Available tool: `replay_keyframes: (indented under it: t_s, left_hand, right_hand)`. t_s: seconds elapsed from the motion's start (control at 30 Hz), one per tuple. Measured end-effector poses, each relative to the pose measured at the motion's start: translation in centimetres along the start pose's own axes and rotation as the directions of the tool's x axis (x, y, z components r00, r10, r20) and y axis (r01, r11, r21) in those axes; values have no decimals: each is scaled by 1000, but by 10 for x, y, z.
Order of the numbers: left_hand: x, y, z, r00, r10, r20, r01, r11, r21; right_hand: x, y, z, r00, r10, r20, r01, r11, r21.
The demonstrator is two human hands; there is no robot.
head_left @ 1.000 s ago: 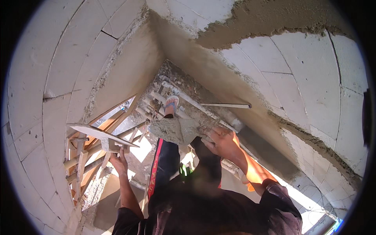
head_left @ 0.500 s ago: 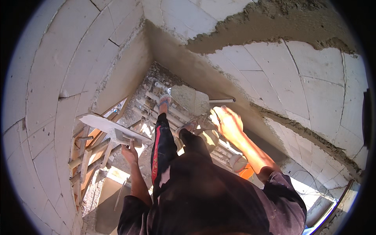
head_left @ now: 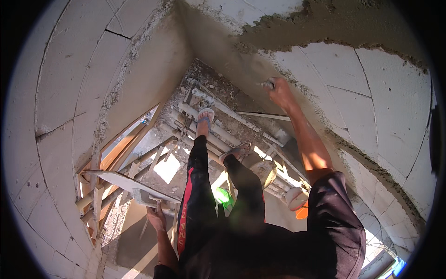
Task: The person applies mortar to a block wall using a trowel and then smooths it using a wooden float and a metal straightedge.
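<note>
My left hand [head_left: 156,217] grips the handle of a long pale plastering float [head_left: 125,182], low on the left beside my leg. Its board is tilted and seen almost edge-on. Raised ahead on the right, my right hand [head_left: 281,95] is closed around a small grey handle [head_left: 268,84] against the lower wall. The handle seems to belong to a trowel; its blade cannot be told from the mortar. Smooth grey plaster [head_left: 223,51] covers the lower wall around the corner. Higher up, a rough band of wet mortar [head_left: 339,25] crosses the pale blocks.
My sandalled foot [head_left: 204,120] stands on poles [head_left: 223,132] laid over rubble. Wooden framing [head_left: 100,190] stands at the left. A round bucket [head_left: 296,199] with an orange part lies right of my legs. A mortar ridge [head_left: 378,160] runs along the right block wall.
My right hand has moved up and forward to the wall. The mortar-loaded blade ahead of it no longer shows. My left hand and float sit slightly lower. The whole view has shifted.
</note>
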State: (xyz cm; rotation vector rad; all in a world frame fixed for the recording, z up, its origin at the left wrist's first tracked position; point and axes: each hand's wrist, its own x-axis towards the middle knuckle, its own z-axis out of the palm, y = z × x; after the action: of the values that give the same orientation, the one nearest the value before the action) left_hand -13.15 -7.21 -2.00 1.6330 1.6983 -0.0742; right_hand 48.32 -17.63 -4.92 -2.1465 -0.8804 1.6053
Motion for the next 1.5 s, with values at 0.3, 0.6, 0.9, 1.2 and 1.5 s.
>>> replay_keyframes:
  t_s: [0.3, 0.6, 0.9, 1.2, 1.5]
  left_hand:
    - [20, 17, 30, 988, -154, -6, 152, 978, -144]
    - [159, 72, 174, 985, 143, -99, -164, 954, -252]
    - [251, 126, 290, 861, 469, -196, -508, 807, -302]
    - [309, 228, 376, 671, 693, -264, -709, 495, -503]
    - [329, 383, 477, 229, 822, -521, -921, 10, -390]
  right_hand:
    - [20, 78, 76, 814, -123, -568, -37, 964, -262]
    - [193, 168, 24, 700, -106, -706, -191, 925, -328]
    - [152, 205, -9, 476, -268, -838, 151, 963, -222]
    - [13, 196, -24, 579, -59, -813, 239, 966, 100]
    - [-103, 271, 151, 348, 305, -887, 180, 906, 382]
